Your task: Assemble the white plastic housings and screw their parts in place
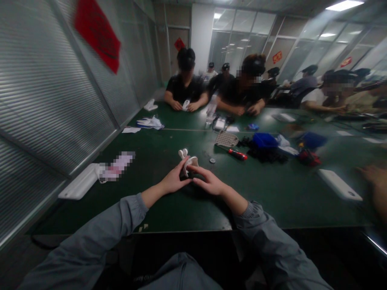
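Your grey sleeves [99, 237] fill the bottom of the head view, soft woven cloth with ribbed cuffs, reaching out over the near edge of the green table [272, 209].

Just past them your two hands meet at the middle of the table. Your left hand [173, 183] has its fingertips closed on the lower left side of a white plastic part [190, 162]. Your right hand [209, 183] pinches its right side between thumb and forefinger, the other fingers curled loosely. The part is small, pale and smooth, with a rounded body and two little knobs at its 11 o'clock corner. Whether it rests on the mat or is held just above it, I cannot tell.

The grip is by fingertips only on a slick moulding, so in my judgement a twist or squeeze could pop it loose. It might then roll toward the small dark disc [212, 160] just beside it at 2 o'clock. That disc is itself easy to knock away with your right knuckles.

From your hands:
- **2 o'clock:** a red-handled screwdriver [238, 154] lies flat, and beyond it is a perforated grille piece [226, 139].
- **Farther along 2 o'clock:** a blue tray [265, 140] sits by a black tangle [266, 156].
- **3 o'clock:** a glossy white slab [339, 184] lies well apart, near another person's blurred hand [375, 177].
- **9 o'clock:** a long white moulding [79, 183] lies against the ribbed grey wall.
- **11 o'clock:** white gloves [150, 122] lie far up the table.
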The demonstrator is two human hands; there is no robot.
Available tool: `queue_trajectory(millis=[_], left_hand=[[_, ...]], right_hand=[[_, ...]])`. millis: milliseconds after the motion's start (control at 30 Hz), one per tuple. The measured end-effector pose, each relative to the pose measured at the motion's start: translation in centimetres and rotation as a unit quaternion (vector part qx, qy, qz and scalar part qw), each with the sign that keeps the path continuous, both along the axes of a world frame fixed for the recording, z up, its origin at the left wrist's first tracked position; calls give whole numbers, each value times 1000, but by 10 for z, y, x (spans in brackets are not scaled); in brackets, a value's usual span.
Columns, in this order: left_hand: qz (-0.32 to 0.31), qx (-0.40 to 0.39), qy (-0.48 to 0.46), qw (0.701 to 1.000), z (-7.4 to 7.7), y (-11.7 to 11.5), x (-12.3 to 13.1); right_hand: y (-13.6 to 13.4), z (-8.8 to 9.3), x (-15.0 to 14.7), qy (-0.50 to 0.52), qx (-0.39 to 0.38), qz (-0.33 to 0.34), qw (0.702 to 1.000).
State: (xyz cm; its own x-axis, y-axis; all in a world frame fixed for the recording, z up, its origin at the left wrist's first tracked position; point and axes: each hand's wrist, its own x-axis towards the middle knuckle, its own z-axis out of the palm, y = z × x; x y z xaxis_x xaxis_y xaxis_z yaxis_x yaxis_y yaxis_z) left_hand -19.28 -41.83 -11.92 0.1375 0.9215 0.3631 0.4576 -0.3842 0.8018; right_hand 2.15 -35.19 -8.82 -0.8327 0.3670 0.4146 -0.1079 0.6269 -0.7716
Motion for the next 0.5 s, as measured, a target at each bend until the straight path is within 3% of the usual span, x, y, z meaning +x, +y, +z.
queue_trajectory(millis=[167, 267, 400, 500], left_hand=[[58, -16, -8, 998, -4, 3, -1], [76, -29, -70, 994, -4, 6, 0], [54, -71, -240, 967, -3, 12, 3], [62, -111, -362, 924, 1, 13, 4]], right_hand=[[0, -2, -2, 48, -52, -13, 997], [11, -8, -5, 133, -191, -76, 970], [34, -11, -2, 226, -470, -73, 850], [46, -8, 8, 247, -593, -32, 766]])
